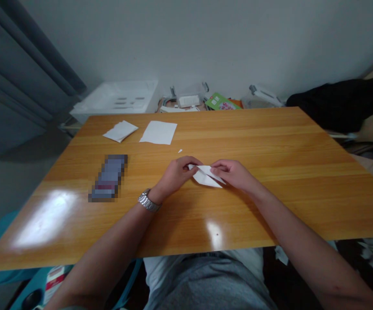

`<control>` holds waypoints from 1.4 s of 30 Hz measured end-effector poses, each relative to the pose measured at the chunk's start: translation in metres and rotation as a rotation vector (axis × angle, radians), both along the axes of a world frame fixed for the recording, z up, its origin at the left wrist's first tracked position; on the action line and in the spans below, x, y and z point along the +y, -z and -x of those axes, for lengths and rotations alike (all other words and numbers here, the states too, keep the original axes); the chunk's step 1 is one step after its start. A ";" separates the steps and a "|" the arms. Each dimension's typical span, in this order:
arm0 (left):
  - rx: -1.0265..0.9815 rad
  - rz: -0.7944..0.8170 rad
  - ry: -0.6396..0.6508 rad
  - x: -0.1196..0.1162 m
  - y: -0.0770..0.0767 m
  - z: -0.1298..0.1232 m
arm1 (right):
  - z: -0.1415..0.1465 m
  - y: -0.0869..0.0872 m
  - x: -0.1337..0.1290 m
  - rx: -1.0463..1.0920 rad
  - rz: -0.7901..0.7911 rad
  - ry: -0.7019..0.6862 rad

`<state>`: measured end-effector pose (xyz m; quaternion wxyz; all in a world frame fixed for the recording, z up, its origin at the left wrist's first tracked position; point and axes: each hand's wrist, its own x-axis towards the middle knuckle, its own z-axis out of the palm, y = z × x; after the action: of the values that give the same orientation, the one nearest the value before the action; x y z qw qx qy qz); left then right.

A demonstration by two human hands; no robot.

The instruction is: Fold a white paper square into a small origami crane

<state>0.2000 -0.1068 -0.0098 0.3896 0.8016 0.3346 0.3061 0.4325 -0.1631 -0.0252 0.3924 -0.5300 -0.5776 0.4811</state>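
Observation:
A small folded white paper (204,177) is held between my two hands, just above the middle of the wooden table. My left hand (179,173), with a metal watch (149,200) on its wrist, pinches the paper's left end between thumb and fingers. At the upper right edge, my right hand (233,173) grips the same paper, thumb on top. Two pointed flaps of it spread apart toward the lower right. Beyond my left hand lies a tiny white paper scrap (180,150).
Farther back on the table (254,142) lie a square white sheet (159,132) and a stack of folded paper (121,131). A blurred-out phone-like object (109,177) is at the left. Behind the table stand a white plastic tray (118,99) and a green booklet (220,102).

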 end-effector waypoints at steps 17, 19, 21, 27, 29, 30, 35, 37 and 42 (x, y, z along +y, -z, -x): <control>-0.349 0.330 0.039 0.001 0.007 -0.006 | 0.008 -0.005 -0.006 0.077 0.088 -0.024; -0.371 0.346 0.018 0.000 0.005 -0.006 | 0.008 -0.005 -0.006 0.070 0.074 0.001; -0.368 0.368 -0.016 -0.001 0.003 -0.006 | 0.008 -0.005 -0.005 0.061 0.059 0.013; -0.371 0.401 -0.078 -0.002 0.002 -0.008 | 0.008 -0.003 -0.005 -0.010 0.008 -0.007; -0.392 0.409 -0.076 -0.002 0.004 -0.009 | 0.009 -0.004 -0.005 -0.024 -0.010 -0.010; -0.405 0.416 -0.072 -0.002 0.005 -0.009 | 0.009 -0.005 -0.005 -0.029 -0.019 -0.011; -0.427 0.485 -0.060 -0.003 0.004 -0.010 | 0.009 -0.008 -0.005 -0.045 -0.058 0.005; -0.402 0.473 -0.071 -0.004 0.001 -0.010 | 0.008 -0.008 -0.005 -0.052 -0.066 0.014; -0.299 0.321 -0.054 -0.004 -0.001 -0.009 | 0.008 -0.007 -0.006 -0.075 -0.081 0.022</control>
<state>0.2093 -0.1108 -0.0085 0.5489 0.6658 0.3389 0.3748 0.4246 -0.1687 -0.0179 0.3969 -0.5378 -0.6048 0.4329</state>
